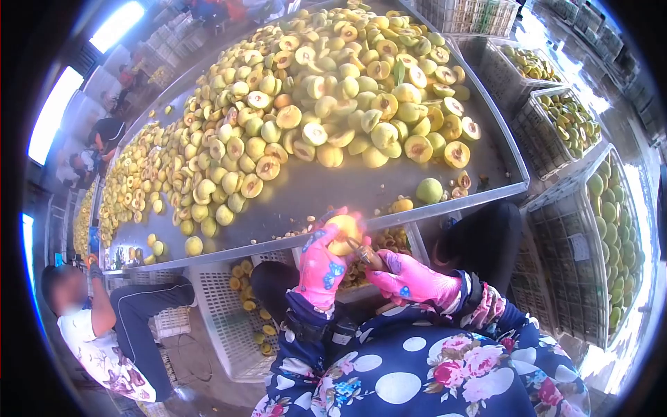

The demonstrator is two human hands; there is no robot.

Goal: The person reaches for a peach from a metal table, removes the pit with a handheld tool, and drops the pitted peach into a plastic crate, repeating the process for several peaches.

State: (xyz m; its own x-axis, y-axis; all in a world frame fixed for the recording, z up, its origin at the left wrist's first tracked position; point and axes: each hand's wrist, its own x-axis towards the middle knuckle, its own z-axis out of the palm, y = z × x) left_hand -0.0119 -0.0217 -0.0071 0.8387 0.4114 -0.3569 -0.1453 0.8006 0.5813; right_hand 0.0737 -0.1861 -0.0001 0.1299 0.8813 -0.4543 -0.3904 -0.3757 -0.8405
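Observation:
My left hand (321,272), in a pink patterned glove, is closed around a yellow peach half (342,231) just in front of the metal table's near edge. In my right hand (420,281), also gloved in pink, is a pitting tool (370,258) with a brownish handle. Its tip meets the peach half's cut side; the exact shape of the tip is hard to make out. Beyond my hands, a large heap of halved peaches (333,104) covers much of the metal table (306,189). A whole-looking greenish peach (429,190) lies near the front edge, with small pits and scraps around it.
Below the table, a white plastic crate (217,316) with peach halves stands by my left leg. Another crate (419,243) with fruit pieces sits beneath my hands. Tall crates of green-yellow fruit (566,240) line the right. A co-worker (104,333) sits at the left.

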